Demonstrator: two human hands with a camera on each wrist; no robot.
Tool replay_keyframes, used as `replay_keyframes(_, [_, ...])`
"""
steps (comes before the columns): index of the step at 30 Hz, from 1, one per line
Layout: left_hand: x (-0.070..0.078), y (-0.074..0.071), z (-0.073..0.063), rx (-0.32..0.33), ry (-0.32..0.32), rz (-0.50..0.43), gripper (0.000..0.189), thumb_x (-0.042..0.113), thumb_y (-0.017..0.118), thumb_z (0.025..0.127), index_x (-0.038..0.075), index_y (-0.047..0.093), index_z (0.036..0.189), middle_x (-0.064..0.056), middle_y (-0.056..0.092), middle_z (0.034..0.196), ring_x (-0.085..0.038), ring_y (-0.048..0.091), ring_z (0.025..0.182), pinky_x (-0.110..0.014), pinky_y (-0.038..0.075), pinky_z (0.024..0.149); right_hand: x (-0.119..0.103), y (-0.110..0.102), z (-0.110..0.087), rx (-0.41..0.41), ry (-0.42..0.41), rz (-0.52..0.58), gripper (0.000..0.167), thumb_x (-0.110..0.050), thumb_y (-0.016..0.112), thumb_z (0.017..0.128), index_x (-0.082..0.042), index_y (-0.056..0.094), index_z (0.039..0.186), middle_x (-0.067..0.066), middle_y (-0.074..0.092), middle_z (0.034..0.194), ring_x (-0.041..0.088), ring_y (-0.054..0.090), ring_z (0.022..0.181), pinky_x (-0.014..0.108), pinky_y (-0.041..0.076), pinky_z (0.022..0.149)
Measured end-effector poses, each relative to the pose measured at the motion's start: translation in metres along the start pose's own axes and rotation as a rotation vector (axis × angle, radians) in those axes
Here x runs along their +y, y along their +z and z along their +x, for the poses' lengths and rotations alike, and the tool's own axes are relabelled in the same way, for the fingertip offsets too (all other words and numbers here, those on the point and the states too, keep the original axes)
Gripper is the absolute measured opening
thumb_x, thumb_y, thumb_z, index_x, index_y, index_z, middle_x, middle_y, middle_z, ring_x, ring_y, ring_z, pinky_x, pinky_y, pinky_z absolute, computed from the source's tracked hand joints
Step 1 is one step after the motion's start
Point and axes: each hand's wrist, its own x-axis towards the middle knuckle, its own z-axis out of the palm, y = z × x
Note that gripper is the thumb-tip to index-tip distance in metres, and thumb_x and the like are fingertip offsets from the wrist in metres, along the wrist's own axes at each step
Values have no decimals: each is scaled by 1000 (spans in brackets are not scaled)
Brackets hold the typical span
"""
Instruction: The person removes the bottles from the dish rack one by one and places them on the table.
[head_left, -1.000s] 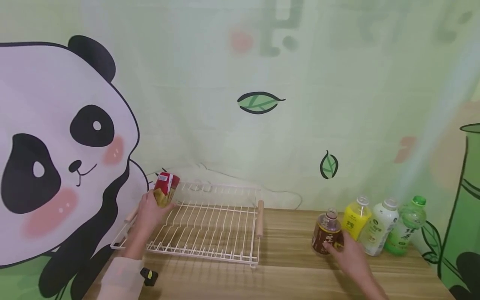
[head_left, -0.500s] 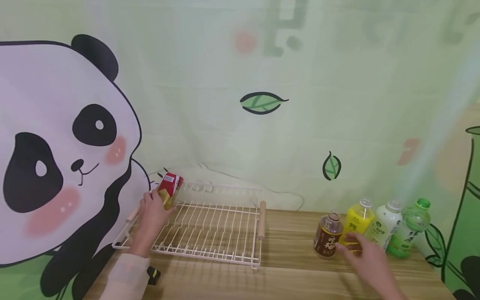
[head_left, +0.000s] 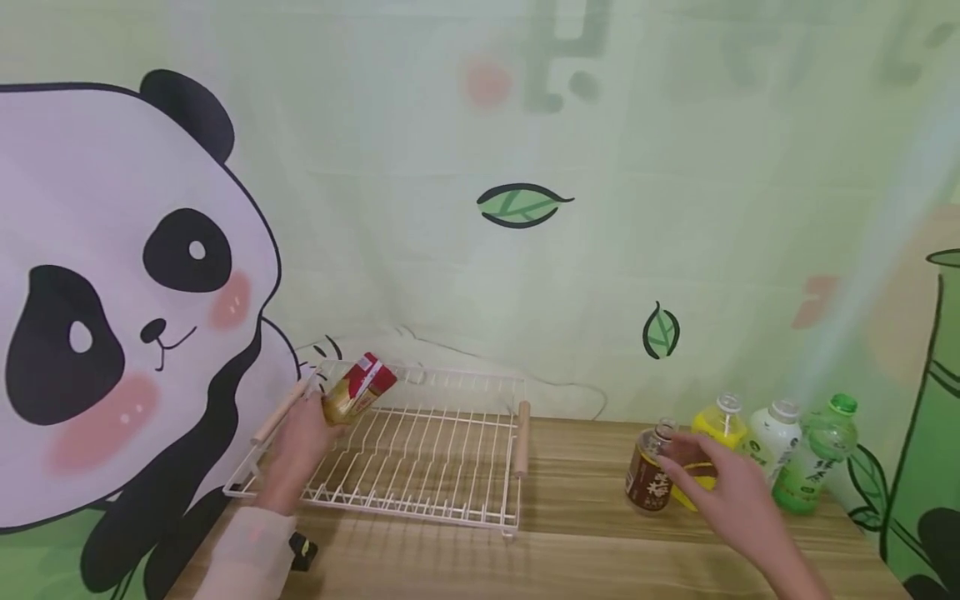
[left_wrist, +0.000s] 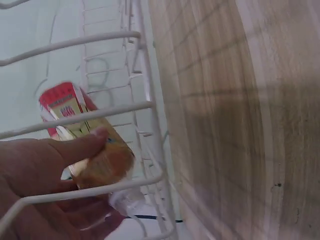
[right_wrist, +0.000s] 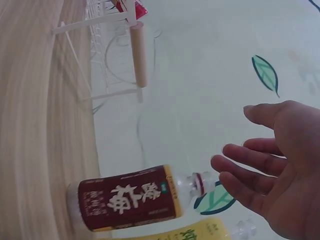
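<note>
My left hand (head_left: 303, 442) holds a bottle with a red-and-gold label (head_left: 362, 389) above the left part of a white wire rack (head_left: 427, 454). The bottle leans, its red end up and to the right. In the left wrist view, thumb and fingers are round the bottle (left_wrist: 95, 145), with a clear piece like a neck at its lower end. My right hand (head_left: 738, 500) hovers with loose, spread fingers near the neck of a brown-labelled bottle (head_left: 647, 479), holding nothing. The right wrist view shows a gap between these fingers and that bottle (right_wrist: 132, 197).
Behind the right hand stand a yellow bottle (head_left: 716, 423), a white bottle (head_left: 772, 433) and a green bottle (head_left: 813, 467). The rack has wooden handles (head_left: 522, 439). A small black object (head_left: 303, 550) lies by the left sleeve. A panda-print cloth (head_left: 420, 208) hangs behind the wooden table (head_left: 570, 542).
The bottle in my left hand has tipped over to the right. My right hand has risen from low beside the brown-labelled bottle to the height of its neck.
</note>
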Motion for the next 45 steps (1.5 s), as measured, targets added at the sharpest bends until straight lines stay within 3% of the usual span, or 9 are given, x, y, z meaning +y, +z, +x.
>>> replay_keyframes(5, [20,-11,-4,-12,105,4,68,28,92,84,-10,58,129,-27,69,114,-36,67,96,-53,59,79,-15,-1,11,17,-58,7,37,-28,76,100,-5,69,128,7,78,112,28,74,100,51,63,85])
replay_keyframes(12, [85,-28,-27,10,303,-41,73,34,91,86,1,59,143,-18,65,132,-35,66,111,-53,59,89,-40,4,27,26,-136,-3,48,-27,82,96,-4,66,134,15,72,129,39,69,115,63,56,94])
replay_keyframes(16, [121,-33,-44,44,412,-43,72,34,94,83,6,62,141,-11,66,134,-31,67,115,-51,60,93,-56,13,37,-18,-180,-23,62,-30,83,94,-3,58,145,19,63,144,42,61,129,62,52,103])
replay_keyframes(17, [128,-34,-48,51,439,-44,71,34,94,82,7,63,140,-10,66,133,-30,67,115,-50,61,93,-60,15,39,-33,-184,-23,67,-32,84,94,-4,56,148,19,60,147,41,65,121,62,52,105])
replay_keyframes(23, [164,-31,-70,59,587,-33,70,34,97,79,12,64,137,-2,66,129,-20,67,109,-38,62,89,-85,30,50,-124,-204,-50,86,-42,86,90,-11,45,159,14,47,160,38,58,133,61,49,109])
replay_keyframes(24, [168,-30,-74,57,610,-24,70,34,97,79,12,64,137,-1,66,129,-19,68,108,-36,61,89,-88,33,50,-135,-220,-63,88,-42,87,89,-11,44,160,14,46,161,39,48,144,62,48,110])
replay_keyframes(27, [179,-24,-83,50,687,-1,71,35,97,78,11,65,136,-1,67,127,-18,68,107,-35,60,92,-93,45,52,-158,-290,-117,94,-42,89,86,-7,43,160,14,45,162,39,46,146,61,46,113])
replay_keyframes(34, [194,-9,-94,15,790,29,70,39,96,78,11,66,134,2,68,126,-15,68,108,-31,60,93,-99,65,51,-100,-475,-207,90,-38,97,78,0,57,149,15,58,148,36,55,135,54,49,112])
replay_keyframes(45, [203,-4,-97,17,869,69,73,41,97,76,11,66,135,2,68,127,-16,68,108,-31,59,94,-103,77,45,-132,-454,-238,78,-32,94,82,2,61,143,14,65,137,33,61,125,51,52,108])
